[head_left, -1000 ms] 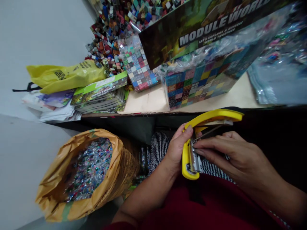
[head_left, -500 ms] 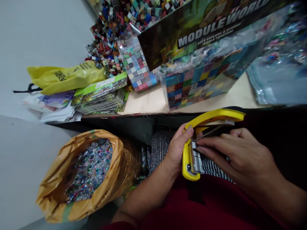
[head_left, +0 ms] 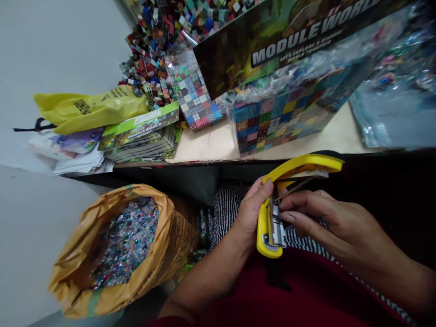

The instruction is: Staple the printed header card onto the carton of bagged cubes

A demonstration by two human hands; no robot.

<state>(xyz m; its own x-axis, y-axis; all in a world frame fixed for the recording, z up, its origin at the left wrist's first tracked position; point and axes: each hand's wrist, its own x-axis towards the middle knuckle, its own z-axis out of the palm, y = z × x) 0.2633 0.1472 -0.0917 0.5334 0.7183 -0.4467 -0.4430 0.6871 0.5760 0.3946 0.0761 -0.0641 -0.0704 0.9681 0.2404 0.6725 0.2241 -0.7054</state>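
A yellow stapler is spread wide over my lap, its silver staple channel exposed and a thin metal rod reaching toward the upper arm. My left hand is wrapped round the stapler near its hinge, thumb on top. At the channel, the thumb and forefinger of my right hand are drawn together against the metal. Whatever lies between those fingertips is too small to make out.
The table edge above my lap bears a bag of patterned cubes under a MODULE WORLD card, stacked cards, a yellow bag, loose cubes and clear plastic bags. A sack of shiny small packets stands lower left.
My right thumb and forefinger have shifted slightly along the staple channel, and the hand sits a little lower. The stapler has moved slightly left in view, still in my left hand.
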